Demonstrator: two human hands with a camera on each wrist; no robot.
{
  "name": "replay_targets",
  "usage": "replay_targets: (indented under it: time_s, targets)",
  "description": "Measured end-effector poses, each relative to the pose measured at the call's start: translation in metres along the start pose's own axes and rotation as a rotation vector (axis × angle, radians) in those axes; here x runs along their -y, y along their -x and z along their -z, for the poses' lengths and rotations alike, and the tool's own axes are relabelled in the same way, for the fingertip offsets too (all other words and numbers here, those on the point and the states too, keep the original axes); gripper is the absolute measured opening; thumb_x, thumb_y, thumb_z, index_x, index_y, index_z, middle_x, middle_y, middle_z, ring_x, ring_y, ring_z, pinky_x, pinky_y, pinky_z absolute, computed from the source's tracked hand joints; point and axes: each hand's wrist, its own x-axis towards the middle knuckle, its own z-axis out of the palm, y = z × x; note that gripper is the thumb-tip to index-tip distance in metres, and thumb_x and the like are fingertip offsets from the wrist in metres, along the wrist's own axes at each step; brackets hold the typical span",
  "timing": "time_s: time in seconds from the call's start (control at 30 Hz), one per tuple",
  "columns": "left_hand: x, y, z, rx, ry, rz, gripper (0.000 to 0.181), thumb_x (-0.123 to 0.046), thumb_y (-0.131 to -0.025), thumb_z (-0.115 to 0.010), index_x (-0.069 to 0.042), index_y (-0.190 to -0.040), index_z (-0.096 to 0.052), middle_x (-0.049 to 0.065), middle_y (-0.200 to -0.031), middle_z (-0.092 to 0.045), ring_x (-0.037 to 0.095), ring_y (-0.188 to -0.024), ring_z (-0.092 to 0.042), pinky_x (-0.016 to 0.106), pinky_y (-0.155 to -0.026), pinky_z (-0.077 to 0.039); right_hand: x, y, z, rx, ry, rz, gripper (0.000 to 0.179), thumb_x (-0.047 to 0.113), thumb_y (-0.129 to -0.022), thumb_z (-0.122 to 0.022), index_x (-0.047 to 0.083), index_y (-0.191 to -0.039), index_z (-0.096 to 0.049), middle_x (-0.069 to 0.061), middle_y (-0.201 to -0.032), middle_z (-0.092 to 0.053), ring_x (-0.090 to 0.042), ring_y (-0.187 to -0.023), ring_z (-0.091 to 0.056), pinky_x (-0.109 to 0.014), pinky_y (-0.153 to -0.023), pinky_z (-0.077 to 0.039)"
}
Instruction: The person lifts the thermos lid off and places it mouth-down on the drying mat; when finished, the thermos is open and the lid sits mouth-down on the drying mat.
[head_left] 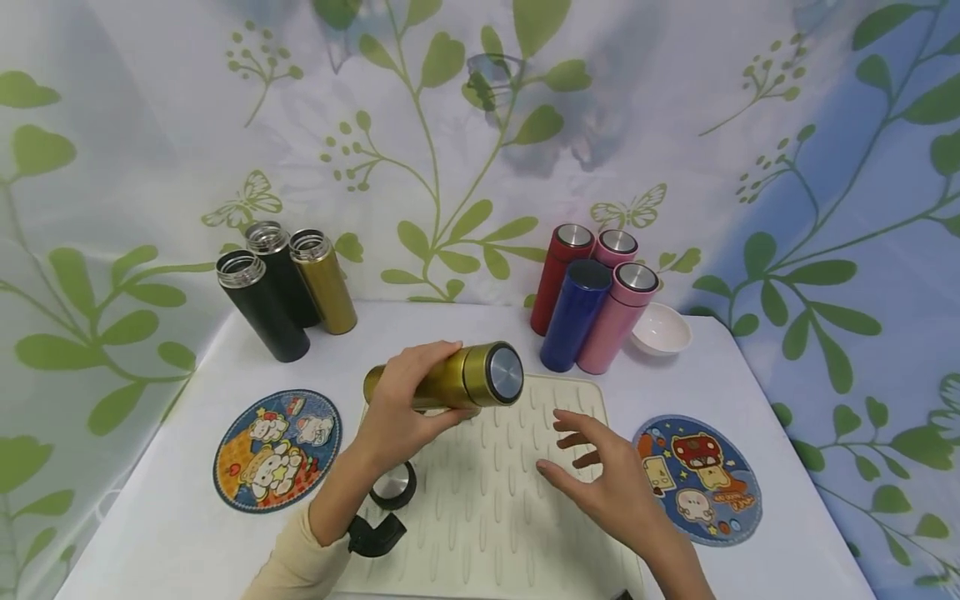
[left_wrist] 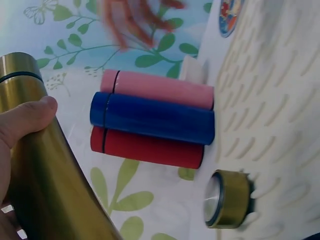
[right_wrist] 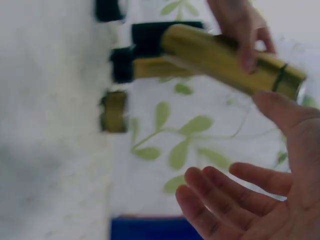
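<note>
My left hand [head_left: 401, 408] grips a gold thermos flask [head_left: 442, 379] around its body. The flask is tilted almost flat above the cream mat [head_left: 510, 500], its capped end with a steel disc toward the right. To the right of it, my right hand [head_left: 611, 479] is held in the air with fingers spread and loosely bent, holding nothing. In the right wrist view the thumb of my right hand [right_wrist: 250, 200] overlaps the edge of the flask; whether they touch I cannot tell. A loose gold cap [left_wrist: 235, 199] sits on the mat, and nearer me lies a black-rimmed cap [head_left: 393, 485].
Uncapped black flasks [head_left: 266, 308] and a gold flask [head_left: 327, 287] stand at the back left. Capped red [head_left: 555, 275], blue [head_left: 573, 317] and pink flasks [head_left: 615, 325] stand at the back right beside a white bowl [head_left: 662, 329]. Round patterned placemats [head_left: 277, 450] flank the mat.
</note>
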Motion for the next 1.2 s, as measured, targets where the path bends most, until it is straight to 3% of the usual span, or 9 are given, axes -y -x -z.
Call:
replay_targets:
  time_s: [0.1,0.27,0.4,0.57,0.73,0.9,1.2]
  targets:
    - [-0.006,0.009,-0.003,0.031,-0.066,-0.013,0.082,-0.021,-0.066,-0.095,-0.016,-0.138,-0.058,0.003,-0.131,-0.062,0.023,-0.12,-0.055,0.046,-0.097,-0.043,0.021,-0.009,0.003,0.023,-0.071,-0.016,0.066,0.04,-0.081,-0.084,0.027,-0.139,-0.055,0.008,-0.115,-0.067,-0.01,-0.091,-0.066,-0.029,-0.067,-0.057]
    - [-0.017,0.021,-0.007,0.075,-0.205,-0.06,0.081,-0.028,-0.065,-0.096,-0.017,-0.136,-0.06,0.004,-0.129,-0.062,0.025,-0.118,-0.057,0.049,-0.095,-0.044,0.048,-0.023,-0.001,0.047,-0.196,-0.009,0.07,0.035,-0.08,-0.085,0.028,-0.141,-0.052,0.002,-0.112,-0.067,-0.012,-0.082,-0.068,-0.031,-0.058,-0.057]
    - [-0.024,0.027,-0.008,0.114,-0.289,-0.082,0.078,-0.033,-0.067,-0.094,-0.018,-0.136,-0.061,0.004,-0.129,-0.062,0.026,-0.115,-0.058,0.048,-0.095,-0.044,0.059,-0.03,-0.009,0.043,-0.216,-0.065,0.056,0.039,-0.081,-0.084,0.027,-0.13,-0.06,0.002,-0.102,-0.066,-0.014,-0.074,-0.067,-0.032,-0.052,-0.055]
    - [-0.027,0.032,-0.003,0.169,-0.29,-0.059,0.077,-0.035,-0.066,-0.094,-0.019,-0.134,-0.061,0.001,-0.127,-0.063,0.023,-0.113,-0.058,0.046,-0.095,-0.044,0.063,-0.03,-0.015,0.058,-0.249,-0.134,0.041,0.04,-0.081,-0.083,0.027,-0.115,-0.065,0.003,-0.096,-0.066,-0.016,-0.078,-0.065,-0.032,-0.056,-0.056]
    - [-0.026,0.031,0.008,0.217,-0.299,-0.075,0.081,-0.039,-0.061,-0.095,-0.021,-0.133,-0.063,-0.002,-0.123,-0.067,0.02,-0.111,-0.059,0.045,-0.093,-0.045,0.061,-0.028,-0.018,0.084,-0.304,-0.039,0.041,0.029,-0.083,-0.083,0.021,-0.119,-0.064,0.002,-0.1,-0.066,-0.017,-0.083,-0.066,-0.031,-0.066,-0.058]
    - [-0.027,0.024,0.016,0.225,-0.306,-0.112,0.078,-0.04,-0.061,-0.094,-0.021,-0.131,-0.065,-0.003,-0.119,-0.069,0.021,-0.107,-0.06,0.044,-0.087,-0.047,0.06,-0.029,-0.019,0.081,-0.359,0.068,0.045,0.02,-0.084,-0.083,0.017,-0.124,-0.063,0.002,-0.105,-0.066,-0.018,-0.089,-0.066,-0.032,-0.069,-0.058]
    - [-0.024,0.014,0.027,0.302,-0.301,-0.127,0.08,-0.038,-0.062,-0.094,-0.021,-0.134,-0.065,-0.001,-0.117,-0.069,0.022,-0.101,-0.061,0.046,-0.088,-0.048,0.059,-0.031,-0.023,0.071,-0.404,0.145,0.047,0.012,-0.086,-0.081,0.013,-0.128,-0.061,0.002,-0.113,-0.065,-0.02,-0.092,-0.065,-0.033,-0.071,-0.058]
